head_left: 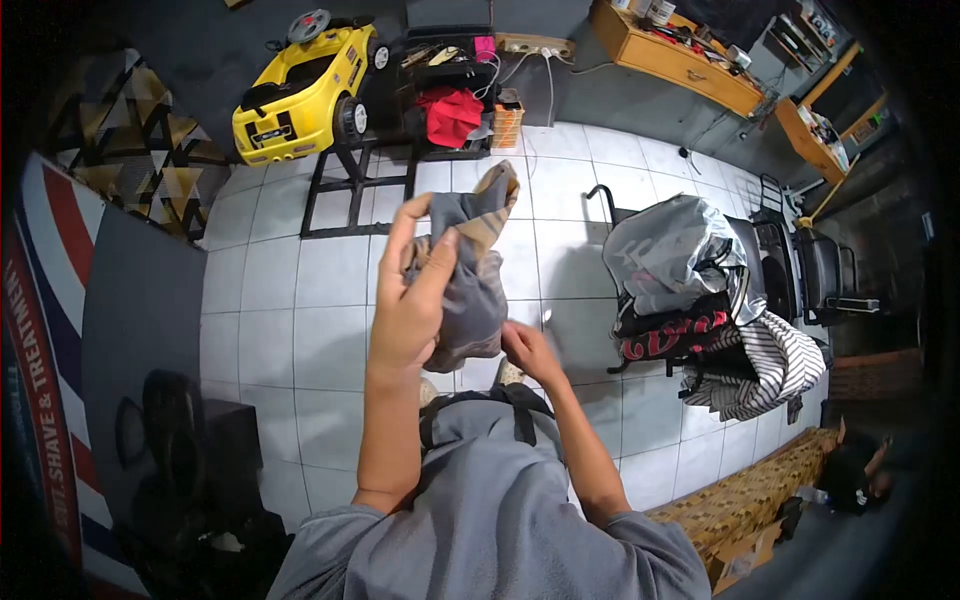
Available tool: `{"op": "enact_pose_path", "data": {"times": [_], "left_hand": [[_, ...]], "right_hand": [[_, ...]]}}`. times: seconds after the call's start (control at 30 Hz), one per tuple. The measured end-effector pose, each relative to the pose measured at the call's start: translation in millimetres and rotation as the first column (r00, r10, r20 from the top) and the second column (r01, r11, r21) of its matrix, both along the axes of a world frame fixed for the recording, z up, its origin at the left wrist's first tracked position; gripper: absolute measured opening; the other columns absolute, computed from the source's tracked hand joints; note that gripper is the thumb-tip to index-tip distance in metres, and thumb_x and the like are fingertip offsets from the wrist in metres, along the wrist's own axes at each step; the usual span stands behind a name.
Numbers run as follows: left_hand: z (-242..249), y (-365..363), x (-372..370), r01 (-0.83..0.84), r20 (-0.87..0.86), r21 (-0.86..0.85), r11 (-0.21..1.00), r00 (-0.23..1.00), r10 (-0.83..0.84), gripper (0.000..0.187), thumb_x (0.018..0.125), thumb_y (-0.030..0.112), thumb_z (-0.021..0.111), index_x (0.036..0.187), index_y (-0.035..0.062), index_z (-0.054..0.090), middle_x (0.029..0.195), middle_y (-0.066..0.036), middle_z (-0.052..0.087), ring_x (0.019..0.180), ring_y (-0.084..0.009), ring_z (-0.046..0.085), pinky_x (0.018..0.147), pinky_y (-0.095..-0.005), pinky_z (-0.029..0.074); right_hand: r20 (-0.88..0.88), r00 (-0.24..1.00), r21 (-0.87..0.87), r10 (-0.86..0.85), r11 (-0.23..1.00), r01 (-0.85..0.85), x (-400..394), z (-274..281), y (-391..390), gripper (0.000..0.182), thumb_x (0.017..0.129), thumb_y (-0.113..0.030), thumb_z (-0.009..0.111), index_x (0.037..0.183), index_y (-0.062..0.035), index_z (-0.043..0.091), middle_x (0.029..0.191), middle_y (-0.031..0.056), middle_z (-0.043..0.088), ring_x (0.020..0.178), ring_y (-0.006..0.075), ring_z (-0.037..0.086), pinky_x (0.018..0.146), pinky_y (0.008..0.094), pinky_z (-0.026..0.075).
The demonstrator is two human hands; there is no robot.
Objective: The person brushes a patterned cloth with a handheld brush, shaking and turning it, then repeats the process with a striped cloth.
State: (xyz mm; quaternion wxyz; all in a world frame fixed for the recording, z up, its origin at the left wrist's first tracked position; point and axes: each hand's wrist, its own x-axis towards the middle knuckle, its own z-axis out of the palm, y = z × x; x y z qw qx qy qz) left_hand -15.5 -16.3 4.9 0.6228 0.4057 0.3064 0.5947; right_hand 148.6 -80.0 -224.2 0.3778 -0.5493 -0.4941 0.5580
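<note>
A bunched grey cloth with tan and brown patches [470, 290] hangs in front of the person's body, above the tiled floor. My left hand [415, 290] grips its upper left side, thumb across the front and fingers behind. One corner of the fabric sticks up above that hand. My right hand [527, 350] is closed at the lower right edge of the cloth, its fingers pinching the fabric there.
A yellow toy car [300, 95] stands on a black metal frame [310, 205] at the upper left. To the right, a chair holds a silver cover [670, 245] and a striped cloth [780, 370]. A person in dark clothing [855, 465] is at the lower right.
</note>
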Motion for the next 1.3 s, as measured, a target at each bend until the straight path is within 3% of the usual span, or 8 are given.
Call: {"op": "enact_pose_path", "data": {"times": [0.1, 0.23, 0.37, 0.5, 0.73, 0.97, 1.07, 1.3], "left_hand": [[3, 3, -12, 0.004, 0.0, 0.025, 1.0, 1.0, -0.004, 0.033, 0.091, 0.005, 0.051, 0.123, -0.0013, 0.044, 0.103, -0.005, 0.058, 0.088, -0.0071, 0.055, 0.076, -0.0209, 0.044], [2, 8, -19, 0.04, 0.065, -0.021, 0.999, 0.997, -0.039, 0.039, 0.089, 0.007, 0.056, 0.125, -0.0023, 0.044, 0.108, -0.007, 0.057, 0.095, -0.0093, 0.054, 0.083, -0.0222, 0.044], [0, 10, -12, 0.108, -0.066, 0.213, 0.971, 0.993, -0.096, 0.047, 0.083, 0.006, 0.065, 0.124, -0.0046, 0.045, 0.104, -0.006, 0.059, 0.095, -0.0094, 0.055, 0.084, -0.023, 0.044], [-9, 11, -4, 0.288, -0.436, 0.101, 0.952, 0.873, -0.218, 0.04, 0.077, 0.0, 0.065, 0.115, -0.0058, 0.052, 0.09, -0.004, 0.064, 0.081, -0.0083, 0.057, 0.078, -0.0227, 0.046], [-14, 13, 9, 0.28, -0.676, 0.232, 0.931, 0.735, -0.053, 0.023, 0.079, -0.003, 0.059, 0.103, -0.0033, 0.059, 0.094, -0.003, 0.061, 0.086, -0.0076, 0.054, 0.077, -0.0203, 0.043], [-10, 10, 6, 0.167, -0.581, 0.264, 0.95, 0.814, 0.018, 0.032, 0.072, -0.012, 0.051, 0.101, -0.0013, 0.059, 0.081, -0.005, 0.061, 0.075, -0.008, 0.055, 0.069, -0.0206, 0.044], [0, 6, -2, 0.197, -0.508, 0.336, 0.921, 0.861, 0.001, 0.024, 0.076, -0.01, 0.052, 0.098, -0.0032, 0.058, 0.087, -0.005, 0.063, 0.081, -0.0093, 0.057, 0.076, -0.021, 0.045], [-1, 20, -16, 0.16, -0.332, 0.57, 0.806, 0.942, 0.048, 0.033, 0.067, -0.017, 0.053, 0.095, -0.0008, 0.061, 0.095, -0.011, 0.061, 0.085, -0.0163, 0.059, 0.076, -0.0249, 0.045]], "right_hand": [[0.618, 0.774, -0.112, 0.138, 0.99, -0.087, 31, -136, -39, 0.054, 0.091, -0.049, 0.042, 0.087, -0.0006, 0.065, 0.078, 0.0154, 0.067, 0.073, 0.0289, 0.065, 0.065, 0.0398, 0.048], [0.7, 0.523, -0.613, 0.486, 0.785, 0.091, 61, -163, -98, 0.053, 0.088, -0.051, 0.042, 0.103, -0.0051, 0.065, 0.107, 0.0174, 0.063, 0.099, 0.0347, 0.06, 0.084, 0.0432, 0.047], [0.791, 0.539, -0.508, 0.29, 0.803, 0.313, 73, -188, -109, 0.054, 0.089, -0.049, 0.044, 0.101, -0.0004, 0.064, 0.096, 0.0174, 0.066, 0.086, 0.0271, 0.066, 0.072, 0.0385, 0.051], [0.121, 0.929, -0.405, -0.349, 0.837, 0.367, 65, -126, -68, 0.045, 0.093, -0.044, 0.045, 0.079, -0.0027, 0.056, 0.059, 0.0014, 0.048, 0.046, 0.0105, 0.045, 0.04, 0.0253, 0.034], [-0.719, 0.613, -0.052, -0.327, 0.905, 0.423, -1, 94, -27, 0.043, 0.093, -0.045, 0.046, 0.079, -0.0049, 0.052, 0.056, -0.0017, 0.037, 0.043, 0.0076, 0.034, 0.037, 0.022, 0.026], [0.052, 0.998, -0.075, -0.044, 0.996, 0.048, 9, -49, -10, 0.04, 0.093, -0.038, 0.048, 0.088, -0.0009, 0.063, 0.07, 0.0063, 0.059, 0.056, 0.0145, 0.052, 0.052, 0.0281, 0.042], [0.618, 0.762, -0.242, 0.196, 0.969, -0.053, 37, -152, -42, 0.048, 0.086, -0.048, 0.052, 0.1, -0.0039, 0.066, 0.091, 0.0179, 0.066, 0.087, 0.0305, 0.065, 0.075, 0.0417, 0.049], [0.787, 0.556, -0.51, 0.269, 0.79, 0.34, 79, -195, -104, 0.059, 0.078, -0.056, 0.055, 0.101, -0.0033, 0.066, 0.098, 0.0213, 0.064, 0.092, 0.0378, 0.062, 0.079, 0.0453, 0.049]]}}
